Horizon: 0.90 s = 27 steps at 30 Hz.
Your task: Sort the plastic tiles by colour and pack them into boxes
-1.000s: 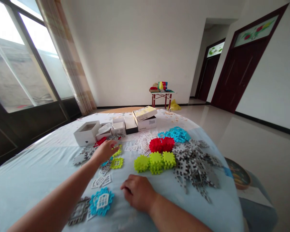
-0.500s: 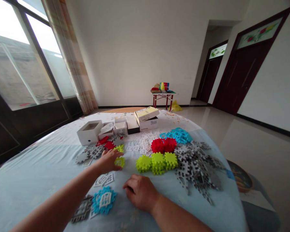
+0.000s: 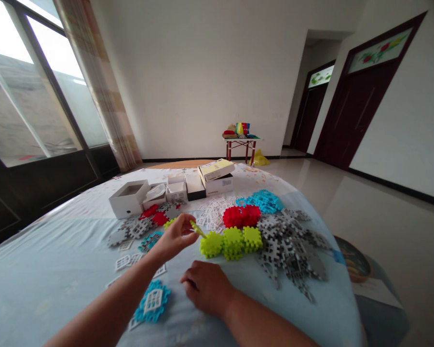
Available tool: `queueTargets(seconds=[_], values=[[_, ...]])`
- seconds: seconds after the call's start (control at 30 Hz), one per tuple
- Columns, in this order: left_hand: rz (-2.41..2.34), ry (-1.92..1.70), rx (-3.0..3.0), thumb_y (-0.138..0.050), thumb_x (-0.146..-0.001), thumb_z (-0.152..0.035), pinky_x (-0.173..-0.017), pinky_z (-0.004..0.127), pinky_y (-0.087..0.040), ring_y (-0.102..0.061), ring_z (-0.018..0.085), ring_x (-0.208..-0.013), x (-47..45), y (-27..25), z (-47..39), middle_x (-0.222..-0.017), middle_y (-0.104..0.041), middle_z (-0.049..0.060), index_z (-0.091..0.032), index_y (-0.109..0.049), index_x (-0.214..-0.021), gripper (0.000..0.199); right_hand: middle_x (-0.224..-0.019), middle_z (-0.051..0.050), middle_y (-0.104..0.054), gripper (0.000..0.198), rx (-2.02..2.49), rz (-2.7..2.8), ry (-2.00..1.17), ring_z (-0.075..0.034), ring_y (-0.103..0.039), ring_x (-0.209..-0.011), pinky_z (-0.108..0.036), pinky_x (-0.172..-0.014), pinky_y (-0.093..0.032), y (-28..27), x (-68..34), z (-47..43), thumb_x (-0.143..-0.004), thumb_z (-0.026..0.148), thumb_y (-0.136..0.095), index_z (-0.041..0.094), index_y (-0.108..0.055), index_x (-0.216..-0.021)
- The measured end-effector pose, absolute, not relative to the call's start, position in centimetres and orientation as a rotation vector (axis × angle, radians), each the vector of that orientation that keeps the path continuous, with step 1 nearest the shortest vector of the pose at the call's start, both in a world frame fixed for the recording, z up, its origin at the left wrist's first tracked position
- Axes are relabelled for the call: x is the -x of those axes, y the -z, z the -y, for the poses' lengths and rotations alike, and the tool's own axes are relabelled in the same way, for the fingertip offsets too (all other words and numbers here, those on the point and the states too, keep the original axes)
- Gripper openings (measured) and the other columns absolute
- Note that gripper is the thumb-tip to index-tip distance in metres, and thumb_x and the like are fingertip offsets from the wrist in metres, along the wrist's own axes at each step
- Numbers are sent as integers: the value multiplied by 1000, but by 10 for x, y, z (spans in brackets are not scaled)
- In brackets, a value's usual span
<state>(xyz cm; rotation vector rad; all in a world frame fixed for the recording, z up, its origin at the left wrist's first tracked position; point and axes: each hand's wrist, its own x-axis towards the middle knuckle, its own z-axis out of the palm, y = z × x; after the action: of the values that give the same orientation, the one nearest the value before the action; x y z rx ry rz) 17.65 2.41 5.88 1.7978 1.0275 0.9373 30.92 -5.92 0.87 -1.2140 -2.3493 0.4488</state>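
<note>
Half-curled, my left hand (image 3: 179, 238) is pinching a tilted green piece (image 3: 198, 229) — its edge-only hold risking slips onto the green stack (image 3: 211, 245) alongside.

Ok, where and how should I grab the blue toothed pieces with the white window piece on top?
Probably by the right-hand rim of the blue toothed pieces, coming from the right with the right hand: the teeth there stick out bare, while the left forearm crosses their left side. Keep them level; the white window piece lies on top.

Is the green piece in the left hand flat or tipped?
Tipped: the left hand holds the green piece at a slant, so it looks narrow.
</note>
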Motion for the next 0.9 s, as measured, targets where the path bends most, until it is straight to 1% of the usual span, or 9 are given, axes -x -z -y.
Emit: queueTargets(seconds=[0.13, 0.23, 0.33, 0.47, 0.57, 0.63, 0.73, 0.83, 0.9], values=[[-980, -965, -1802, -57, -71, -33, -75, 30, -49, -59, 15, -84, -188, -53, -21, -93, -57, 5, -18, -44, -107, 41, -86, -2, -65, 24, 1201, 2360, -423, -18, -62, -79, -27, -70, -45, -7, -309, 58, -83, 26, -44, 24, -66, -94], [-971, -889, -1918, -56, -72, -31, -84, 33, -47, -58, 18, -95, -196, -49, -19, -105, -60, 7, -19, -49, -106, 37, -86, -3, -65, 26, 1206, 2361, -412, -18, -62, -79, -28, -70, -46, -6, -310, 58, -83, 26, -43, 24, -66, -95], [-980, -831, -2067, -56, -71, -25, -93, 35, -43, -55, 19, -104, -202, -46, -17, -112, -59, 6, -20, -52, -107, 36, -88, -3, -66, 26, 1209, 2355, -423, -19, -62, -80, -27, -72, -46, -6, -310, 57, -82, 26, -44, 24, -66, -96], [-1031, -712, -2200, -56, -69, -21, -100, 37, -37, -51, 19, -112, -205, -43, -17, -120, -58, 3, -24, -52, -115, 46, -91, -4, -67, 27, 1206, 2334, -463, -19, -63, -84, -27, -74, -45, -6, -310, 57, -81, 24, -45, 23, -66, -97], [-1102, -645, -2275, -59, -67, -21, -104, 38, -31, -46, 21, -119, -202, -41, -17, -127, -54, 6, -24, -48, -122, 57, -92, -3, -67, 27, 1180, 2318, -489, -19, -63, -85, -26, -76, -45, -6, -310, 57, -80, 22, -46, 23, -66, -98], [-1123, -638, -2294, -61, -67, -27, -105, 39, -30, -43, 23, -122, -198, -42, -18, -131, -50, 8, -22, -46, -126, 60, -91, -3, -67, 27, 1173, 2313, -492, -18, -63, -84, -26, -77, -45, -6, -310, 57, -80, 22, -46, 22, -66, -98], [-1190, -708, -2287, -57, -74, -38, -102, 38, -34, -46, 22, -118, -189, -45, -25, -128, -53, 8, -23, -47, -125, 54, -89, -3, -66, 26, 1177, 2316, -482, -18, -63, -82, -26, -75, -45, -5, -311, 58, -80, 23, -46, 23, -66, -97], [-1503, -705, -2363, -49, -79, -39, -97, 36, -37, -50, 20, -113, -174, -48, -39, -120, -58, 7, -23, -52, -119, 43, -88, -3, -65, 25, 1162, 2314, -472, -18, -62, -80, -25, -74, -45, -5, -310, 58, -81, 24, -46, 23, -66, -96], [-1747, -638, -2391, -48, -78, -36, -96, 39, -36, -50, 23, -112, -161, -48, -50, -119, -59, 7, -23, -54, -115, 40, -88, -3, -65, 25, 1158, 2305, -469, -17, -62, -80, -24, -73, -45, -4, -310, 58, -81, 24, -47, 22, -67, -95]])
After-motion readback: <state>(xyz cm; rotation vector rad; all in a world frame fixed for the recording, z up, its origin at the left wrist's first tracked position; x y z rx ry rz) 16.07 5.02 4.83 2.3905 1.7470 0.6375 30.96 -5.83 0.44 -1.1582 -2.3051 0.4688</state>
